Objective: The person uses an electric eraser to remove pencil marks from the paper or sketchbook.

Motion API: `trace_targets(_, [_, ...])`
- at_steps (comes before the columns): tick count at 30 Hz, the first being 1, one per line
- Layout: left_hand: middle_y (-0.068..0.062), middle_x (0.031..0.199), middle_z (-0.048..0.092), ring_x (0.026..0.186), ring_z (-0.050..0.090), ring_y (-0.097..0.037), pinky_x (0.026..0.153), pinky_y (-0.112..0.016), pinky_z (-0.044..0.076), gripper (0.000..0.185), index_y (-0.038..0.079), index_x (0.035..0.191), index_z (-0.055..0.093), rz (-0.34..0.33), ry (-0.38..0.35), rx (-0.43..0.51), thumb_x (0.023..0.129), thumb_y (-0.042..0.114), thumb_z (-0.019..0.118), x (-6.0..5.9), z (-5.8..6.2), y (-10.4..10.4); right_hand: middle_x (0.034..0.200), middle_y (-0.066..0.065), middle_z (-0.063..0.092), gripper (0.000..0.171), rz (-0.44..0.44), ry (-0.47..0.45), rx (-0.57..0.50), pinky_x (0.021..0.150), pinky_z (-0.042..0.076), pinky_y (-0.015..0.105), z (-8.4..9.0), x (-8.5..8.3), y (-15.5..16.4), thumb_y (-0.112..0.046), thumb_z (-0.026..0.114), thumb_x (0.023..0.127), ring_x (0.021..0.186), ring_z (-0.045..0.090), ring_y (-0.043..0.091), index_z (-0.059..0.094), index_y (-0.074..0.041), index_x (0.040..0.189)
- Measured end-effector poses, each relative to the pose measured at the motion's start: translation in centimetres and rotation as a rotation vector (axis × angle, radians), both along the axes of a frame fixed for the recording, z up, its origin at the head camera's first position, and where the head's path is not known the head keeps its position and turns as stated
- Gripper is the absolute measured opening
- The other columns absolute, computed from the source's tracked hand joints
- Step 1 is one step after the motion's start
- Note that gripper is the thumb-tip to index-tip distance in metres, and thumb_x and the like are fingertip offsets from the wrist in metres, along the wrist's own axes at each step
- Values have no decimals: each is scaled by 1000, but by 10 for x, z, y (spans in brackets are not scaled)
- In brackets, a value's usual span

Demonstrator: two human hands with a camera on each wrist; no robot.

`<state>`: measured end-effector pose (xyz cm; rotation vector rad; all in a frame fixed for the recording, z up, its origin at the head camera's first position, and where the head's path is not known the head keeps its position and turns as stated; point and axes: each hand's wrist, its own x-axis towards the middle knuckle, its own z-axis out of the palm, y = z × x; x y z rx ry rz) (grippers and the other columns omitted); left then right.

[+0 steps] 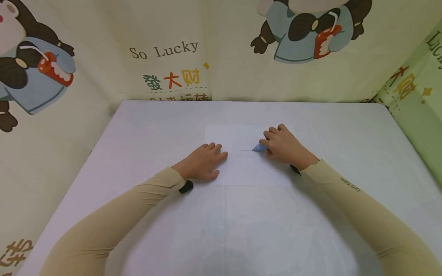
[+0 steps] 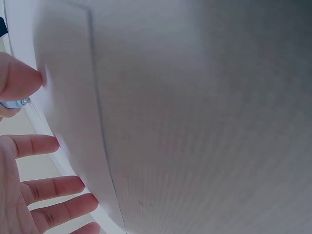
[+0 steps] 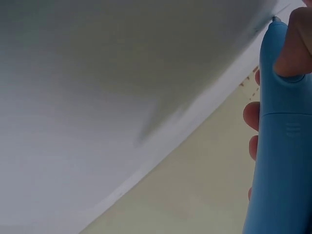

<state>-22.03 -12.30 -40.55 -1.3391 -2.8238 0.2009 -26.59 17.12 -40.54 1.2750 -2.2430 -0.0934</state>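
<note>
A sheet of white paper [image 1: 238, 172] lies flat on the table. My left hand [image 1: 205, 163] rests on its left part with straight, spread fingers; the left wrist view shows the fingertips [image 2: 73, 185] at the paper. In my right hand [image 1: 281, 145] I grip a thick blue pen-shaped tool [image 3: 285, 146], thumb on a recess near its narrow end. The tool's tip [image 3: 276, 19] points left, at the right end of a thin straight line [image 1: 246, 150] on the paper. Most of the tool's body is hidden by the right hand in the head view.
The white-covered table [image 1: 165, 122] extends around the paper. Behind it hangs a cream curtain [image 1: 228, 76] printed with cartoon figures and lettering; similar cloth stands at the left and right sides. Dark wrist-worn devices [image 1: 186, 187] sit under both sleeves.
</note>
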Motion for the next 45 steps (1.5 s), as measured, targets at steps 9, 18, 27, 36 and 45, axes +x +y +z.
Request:
trace_targets(9, [-12,116,53,100,53,-26,90,-40,46,47,12,124,47,9,7,-7,84,34,55,1,0,0,68,6,51,15,-6,-5,15,67,41,41,2,0,0,-4,66,64,65,49,24,65,-11,78])
trace_targets(18, [-12,115,53,99,52,-26,88,-40,46,46,12,123,47,2,4,1,84,34,55,1,1,0,67,6,51,15,-15,-7,18,66,41,41,2,-1,0,-4,65,64,65,49,24,64,-11,77])
trace_targets(27, [-13,117,53,101,53,-27,90,-41,46,47,11,125,47,4,-3,-11,84,34,55,1,4,1,66,6,49,14,1,-7,9,66,41,41,2,-2,0,-3,64,63,64,48,24,62,-10,75])
trace_targets(36, [-12,116,52,99,51,-26,87,-40,45,46,12,124,46,10,-14,-15,84,34,54,0,2,0,67,6,51,15,3,-2,8,66,41,42,3,0,-1,-3,65,63,64,49,24,64,-10,76])
trace_targets(45, [-12,117,52,102,52,-27,91,-41,45,47,12,125,46,16,-23,-17,84,34,54,0,1,2,67,6,50,13,3,19,5,66,41,41,1,0,0,-3,65,64,63,48,24,63,-9,75])
